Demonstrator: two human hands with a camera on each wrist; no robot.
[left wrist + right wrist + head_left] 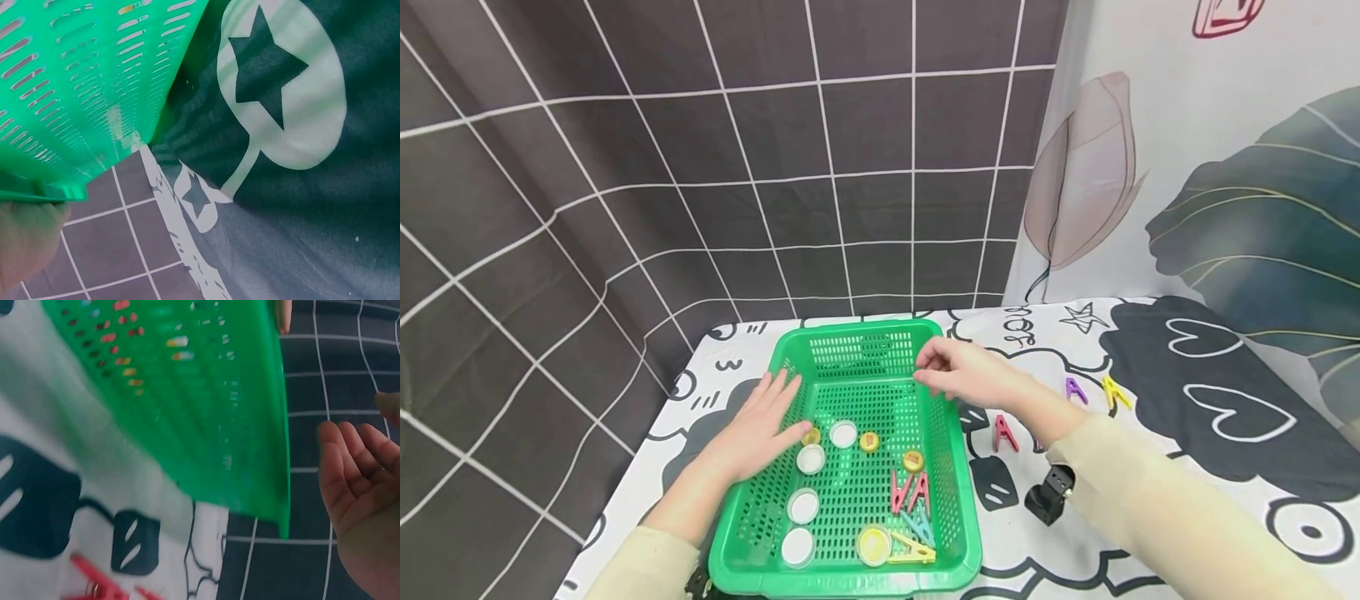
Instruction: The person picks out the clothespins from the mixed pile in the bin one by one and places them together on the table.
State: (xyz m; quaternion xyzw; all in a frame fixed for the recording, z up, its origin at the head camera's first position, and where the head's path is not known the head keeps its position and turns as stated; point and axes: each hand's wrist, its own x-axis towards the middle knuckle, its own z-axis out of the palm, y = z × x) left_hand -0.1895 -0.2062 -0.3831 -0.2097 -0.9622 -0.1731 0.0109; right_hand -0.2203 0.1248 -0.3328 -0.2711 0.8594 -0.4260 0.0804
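Observation:
A green plastic basket with slotted walls stands on the table. Over its left rim lies my left hand, fingers straight and spread, with nothing held. My right hand hovers at the right rim, its fingers loosely bent; the right wrist view shows the palm without anything in it. On the basket floor lie several white caps, small orange caps and a larger yellow cap. Near the front right corner are two pink clothespins, a blue clothespin and a yellow clothespin.
Right of the basket, a red clothespin, a purple clothespin and another yellow clothespin lie on the patterned cloth. Something small is partly hidden behind my right forearm. A dark gridded curtain hangs behind the table.

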